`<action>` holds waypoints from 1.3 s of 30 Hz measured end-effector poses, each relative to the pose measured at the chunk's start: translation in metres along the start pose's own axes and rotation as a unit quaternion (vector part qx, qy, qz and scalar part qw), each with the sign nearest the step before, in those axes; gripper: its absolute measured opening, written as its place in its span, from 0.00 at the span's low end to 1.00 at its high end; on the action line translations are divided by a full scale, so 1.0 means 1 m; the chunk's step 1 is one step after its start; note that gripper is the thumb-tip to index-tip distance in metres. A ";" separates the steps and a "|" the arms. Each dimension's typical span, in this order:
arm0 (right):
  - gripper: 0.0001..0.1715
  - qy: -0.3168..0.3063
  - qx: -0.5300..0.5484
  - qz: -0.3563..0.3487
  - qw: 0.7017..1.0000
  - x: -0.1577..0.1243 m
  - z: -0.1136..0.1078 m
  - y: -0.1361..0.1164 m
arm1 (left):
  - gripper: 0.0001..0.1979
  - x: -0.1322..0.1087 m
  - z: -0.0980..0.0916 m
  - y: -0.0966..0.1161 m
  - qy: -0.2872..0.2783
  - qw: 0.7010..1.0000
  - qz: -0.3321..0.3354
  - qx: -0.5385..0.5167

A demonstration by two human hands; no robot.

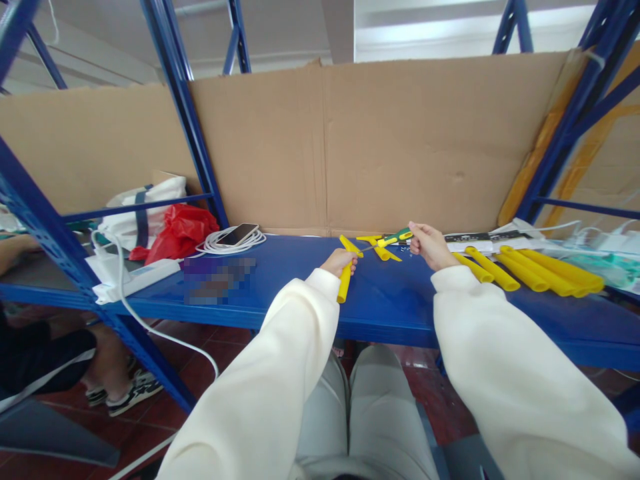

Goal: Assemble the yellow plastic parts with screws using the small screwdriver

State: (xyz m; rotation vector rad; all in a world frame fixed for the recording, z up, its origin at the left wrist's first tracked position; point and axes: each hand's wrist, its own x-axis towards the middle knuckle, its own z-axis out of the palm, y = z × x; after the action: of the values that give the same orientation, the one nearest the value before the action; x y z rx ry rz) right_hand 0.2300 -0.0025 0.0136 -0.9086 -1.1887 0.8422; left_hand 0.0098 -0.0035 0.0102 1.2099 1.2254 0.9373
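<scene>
My left hand [339, 262] is closed around a yellow plastic tube-like piece [344, 287] that has a wider, flared upper end. In my right hand [430, 244] is a screwdriver [399, 237] with a green and yellow handle, pinched near the handle's end. Its thin shaft points left and its tip reaches the yellow piece by my left fingers; whether it touches a screw is too small to tell. Just behind the shaft, another yellow piece [384, 253] with spread arms lies on the blue bench, partly covered by the screwdriver.
Several yellow tubes [525, 270] lie at the right of the blue bench [295, 267]. Leftward are a phone [240, 234] on a coiled white cable, a red bag [181, 230] and a power strip [140, 277]. Cardboard [400, 147] stands behind. Another person's leg [107, 353] shows at left.
</scene>
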 end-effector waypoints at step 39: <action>0.21 -0.055 0.023 -0.006 0.998 -0.004 0.003 -0.007 | 0.09 0.002 0.000 -0.003 -0.002 1.000 0.010 -0.009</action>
State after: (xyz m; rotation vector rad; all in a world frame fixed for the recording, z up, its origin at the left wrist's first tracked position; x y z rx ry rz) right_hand 0.2271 -0.0091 0.0189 -0.8258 -1.2641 0.9168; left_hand 0.0097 -0.0018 0.0067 1.2098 1.2016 0.9584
